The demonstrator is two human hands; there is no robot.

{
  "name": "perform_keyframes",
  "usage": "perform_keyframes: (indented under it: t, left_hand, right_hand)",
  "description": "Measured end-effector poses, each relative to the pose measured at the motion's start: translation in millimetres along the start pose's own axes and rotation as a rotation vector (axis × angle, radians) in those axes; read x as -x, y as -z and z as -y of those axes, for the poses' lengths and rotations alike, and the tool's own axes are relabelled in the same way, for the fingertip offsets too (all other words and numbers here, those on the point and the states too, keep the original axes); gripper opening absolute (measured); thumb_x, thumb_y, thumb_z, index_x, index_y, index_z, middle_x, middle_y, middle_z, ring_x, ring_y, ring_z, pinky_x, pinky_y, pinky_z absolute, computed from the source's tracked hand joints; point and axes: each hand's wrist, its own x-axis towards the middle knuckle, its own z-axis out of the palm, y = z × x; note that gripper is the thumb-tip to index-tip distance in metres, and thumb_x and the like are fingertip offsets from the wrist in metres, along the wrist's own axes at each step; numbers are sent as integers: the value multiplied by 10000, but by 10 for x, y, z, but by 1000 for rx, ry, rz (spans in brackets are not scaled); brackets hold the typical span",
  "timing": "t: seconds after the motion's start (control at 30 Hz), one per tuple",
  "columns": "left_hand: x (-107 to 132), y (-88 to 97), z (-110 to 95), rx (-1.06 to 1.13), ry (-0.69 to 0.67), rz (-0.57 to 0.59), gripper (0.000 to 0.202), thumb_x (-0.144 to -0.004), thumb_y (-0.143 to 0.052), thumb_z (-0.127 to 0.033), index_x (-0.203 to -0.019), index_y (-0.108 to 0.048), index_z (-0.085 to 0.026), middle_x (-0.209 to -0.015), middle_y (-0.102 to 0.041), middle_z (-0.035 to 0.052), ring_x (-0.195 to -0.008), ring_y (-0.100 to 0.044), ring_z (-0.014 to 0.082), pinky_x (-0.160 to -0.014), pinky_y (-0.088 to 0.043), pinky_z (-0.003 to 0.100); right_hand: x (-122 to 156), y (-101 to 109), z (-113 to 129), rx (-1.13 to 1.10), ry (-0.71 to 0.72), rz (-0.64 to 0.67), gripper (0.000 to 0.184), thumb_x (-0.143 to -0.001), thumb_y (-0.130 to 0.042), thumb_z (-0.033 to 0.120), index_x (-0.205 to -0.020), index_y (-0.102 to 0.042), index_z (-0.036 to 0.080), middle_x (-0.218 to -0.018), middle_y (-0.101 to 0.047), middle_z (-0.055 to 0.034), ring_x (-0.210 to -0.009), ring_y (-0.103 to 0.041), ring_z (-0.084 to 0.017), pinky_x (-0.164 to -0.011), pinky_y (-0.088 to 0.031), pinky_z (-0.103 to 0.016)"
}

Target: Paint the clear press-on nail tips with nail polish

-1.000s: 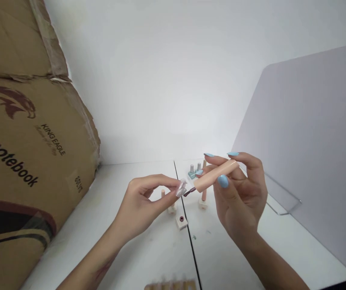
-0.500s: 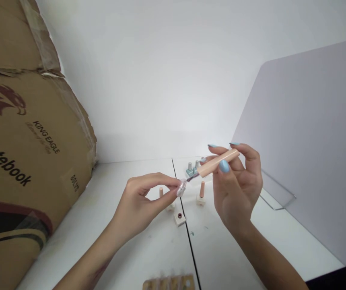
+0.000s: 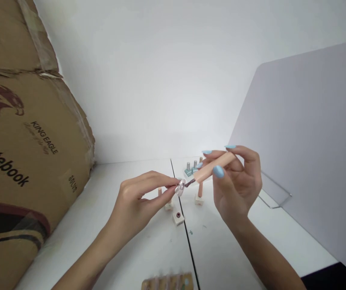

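Observation:
Between thumb and fingertips, my left hand (image 3: 144,197) pinches a small glossy, translucent whitish piece (image 3: 180,187); its exact kind is unclear. My right hand (image 3: 236,181) grips a nail polish brush by its long peach cap (image 3: 213,167), tilted down to the left. The dark-coated bristles (image 3: 189,183) reach the right edge of the whitish piece, apparently touching it. Below the hands stands an uncapped white nail polish bottle (image 3: 178,219) with a dark-stained neck. A capped bottle with a peach top (image 3: 199,199) is right of it, and another capped bottle (image 3: 169,206) is partly hidden behind my left hand.
Teal polish bottles with silver caps (image 3: 188,170) stand at the back. A wooden board (image 3: 167,282) with blurred strips lies at the near edge. A large cardboard box (image 3: 40,161) rises on the left, a pale panel (image 3: 305,141) on the right. A dark seam (image 3: 188,241) divides the white tabletop.
My right hand and the brush have shifted slightly left and down, and the bristles now sit closer against the whitish piece. The left hand keeps its pinch, with the piece turned slightly.

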Motion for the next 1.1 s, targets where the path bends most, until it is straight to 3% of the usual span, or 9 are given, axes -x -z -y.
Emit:
perform_keyframes:
  t: [0.13, 0.37, 0.6, 0.73, 0.83, 1.03, 1.1]
  left_hand:
    - [-5, -14, -15, -37, -32, -8, 211, -809, -699, -79, -931, -748, -244, -818, -761, 2, -707, -691, 158, -594, -549, 247]
    - [38, -17, 30, -99, -103, -12, 246, -807, -694, -47, -977, -730, -221, -860, -750, 19, -749, -682, 144, -603, -556, 226]
    - [21, -16, 23, -117, -116, -10, 233, -799, -708, -51, -961, -728, -217, -855, -753, 17, -746, -683, 145, -622, -557, 239]
    - [33, -18, 27, -121, -113, -16, 239, -799, -703, -48, -972, -731, -211, -857, -752, 21, -746, -681, 143, -612, -555, 228]
    - [29, -13, 22, -107, -74, -18, 215, -805, -696, -60, -953, -739, -211, -837, -755, 17, -734, -683, 146, -609, -554, 226]
    - [-4, 1, -44, -20, 85, 17, 156, -824, -686, -100, -888, -751, -226, -787, -764, -3, -677, -683, 140, -608, -531, 230]
    - [-2, 3, -54, 9, 117, 19, 166, -826, -682, -97, -895, -752, -230, -794, -765, -5, -686, -684, 138, -615, -527, 229]
  right_hand:
    - [16, -13, 10, 44, 111, 107, 299, -854, -635, 139, -1104, -536, 269, -782, -701, 28, -808, -726, -171, -737, -631, -392]
    - [-47, -25, -28, 84, 25, -91, 272, -866, -615, 125, -1080, -531, 269, -711, -671, 49, -863, -726, -181, -867, -599, -436]
    - [12, -24, -16, 35, 174, 121, 345, -844, -612, 63, -1123, -543, 252, -678, -688, 52, -825, -723, -167, -771, -618, -386]
    - [-21, -32, -55, 89, 87, -49, 292, -861, -620, 104, -1091, -539, 265, -704, -678, 51, -856, -720, -175, -849, -594, -430]
    - [-43, -24, -60, 37, 45, -128, 259, -866, -627, 133, -1070, -541, 267, -705, -660, 48, -874, -713, -176, -840, -598, -411]
    - [13, -43, -10, -44, 104, 68, 282, -845, -632, 124, -1081, -552, 256, -831, -712, 18, -720, -701, -147, -722, -634, -383]
    - [20, -59, -15, -51, 68, 45, 290, -832, -642, 113, -1075, -559, 248, -839, -709, 10, -782, -715, -159, -709, -638, -371]
